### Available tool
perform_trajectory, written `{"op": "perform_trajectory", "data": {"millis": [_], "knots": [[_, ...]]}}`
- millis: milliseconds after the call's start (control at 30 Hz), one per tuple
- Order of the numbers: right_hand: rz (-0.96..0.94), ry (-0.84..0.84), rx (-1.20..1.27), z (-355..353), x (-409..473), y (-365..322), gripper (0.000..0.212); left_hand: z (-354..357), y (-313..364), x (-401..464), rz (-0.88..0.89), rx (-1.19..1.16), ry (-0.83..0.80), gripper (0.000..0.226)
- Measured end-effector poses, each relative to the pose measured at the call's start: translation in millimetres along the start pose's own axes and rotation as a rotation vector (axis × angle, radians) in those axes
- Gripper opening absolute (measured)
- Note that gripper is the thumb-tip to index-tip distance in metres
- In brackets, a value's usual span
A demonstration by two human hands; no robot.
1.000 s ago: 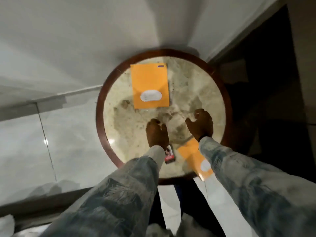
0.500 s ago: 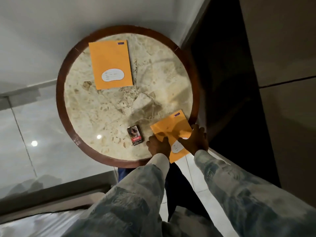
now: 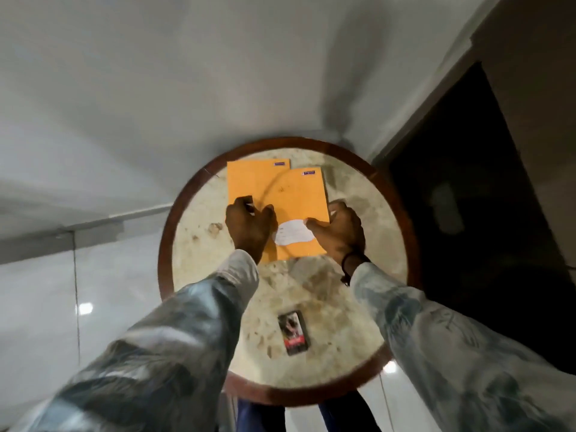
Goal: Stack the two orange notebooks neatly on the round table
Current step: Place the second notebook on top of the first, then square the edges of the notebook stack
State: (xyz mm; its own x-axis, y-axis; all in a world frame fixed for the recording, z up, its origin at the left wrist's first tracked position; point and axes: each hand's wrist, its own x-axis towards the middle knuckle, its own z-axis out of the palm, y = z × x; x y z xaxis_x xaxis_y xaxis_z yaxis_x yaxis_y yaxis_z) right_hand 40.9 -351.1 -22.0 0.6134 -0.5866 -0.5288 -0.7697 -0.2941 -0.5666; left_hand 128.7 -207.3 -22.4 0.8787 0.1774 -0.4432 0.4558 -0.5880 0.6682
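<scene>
Two orange notebooks lie at the far side of the round marble table [image 3: 352, 310]. The lower notebook [image 3: 246, 179] shows along its top and left. The upper notebook [image 3: 299, 198], with a white label, lies on it, shifted to the right and a little nearer me. My left hand [image 3: 249, 226] rests on the left part of the pair, fingers on the covers. My right hand [image 3: 339, 232] grips the upper notebook's right edge, thumb on the white label.
A small dark card box [image 3: 294, 332] lies on the table's near part. The table has a dark wooden rim [image 3: 165, 254]. A white wall rises behind it, a dark opening [image 3: 467, 198] is to the right, and glossy floor tiles [image 3: 37, 307] lie to the left.
Both hands carried the near-edge notebook across the table and laid it on the far notebook, offset to the right. The view shifted too.
</scene>
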Motion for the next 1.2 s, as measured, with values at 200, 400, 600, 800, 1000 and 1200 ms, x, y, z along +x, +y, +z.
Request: {"op": "perform_trajectory", "data": {"millis": [200,400,600,800,1000,1200], "knots": [[-0.049,0.012,-0.125,59,37,-42,0.043,-15,-1,69,0.034,0.226,-0.058,0.047],[-0.059,0.028,-0.172,75,31,-41,0.033,-16,-12,67,-0.004,0.315,-0.12,0.06],[-0.057,-0.028,-0.033,62,56,-62,0.038,-30,-18,87,0.227,0.22,-0.292,0.059],[-0.233,0.255,0.3,51,33,-77,0.046,-36,-22,69,0.595,-0.114,-0.197,0.056],[-0.407,0.404,0.214,64,-12,-54,0.035,-31,-45,47,0.569,-0.052,-0.195,0.045],[-0.238,0.282,0.075,60,13,-68,0.036,-34,-42,66,0.481,-0.035,-0.227,0.068]]}}
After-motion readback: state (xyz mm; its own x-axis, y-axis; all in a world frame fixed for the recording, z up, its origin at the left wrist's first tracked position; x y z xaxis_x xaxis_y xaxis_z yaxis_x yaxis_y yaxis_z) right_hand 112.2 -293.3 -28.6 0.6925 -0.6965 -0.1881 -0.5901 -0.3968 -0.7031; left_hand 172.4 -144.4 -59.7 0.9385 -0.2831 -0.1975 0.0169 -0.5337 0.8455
